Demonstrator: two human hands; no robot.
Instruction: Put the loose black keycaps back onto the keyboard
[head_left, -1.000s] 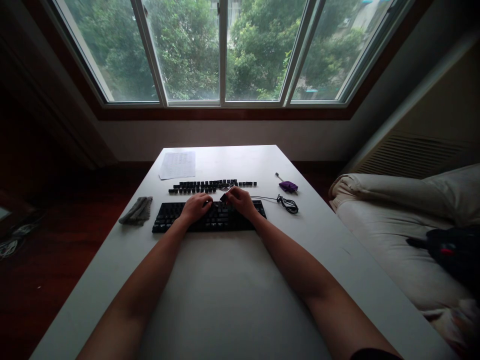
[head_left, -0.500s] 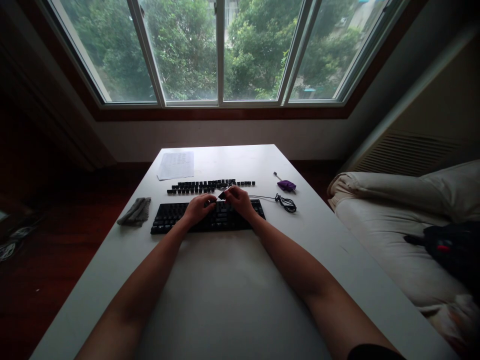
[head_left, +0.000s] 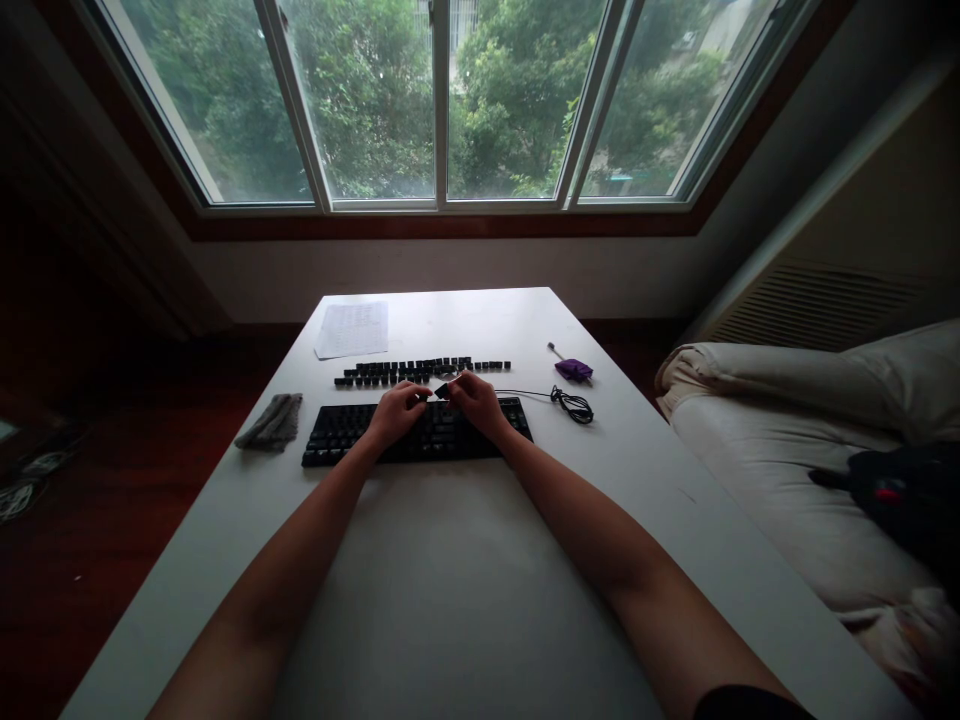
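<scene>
White tabletop beneath the window carries the work. You pinch a small black keycap between your right hand and left hand, fingers pressed together, above the black keyboard. Likely light, rigid, slippery; grip its sides.
</scene>
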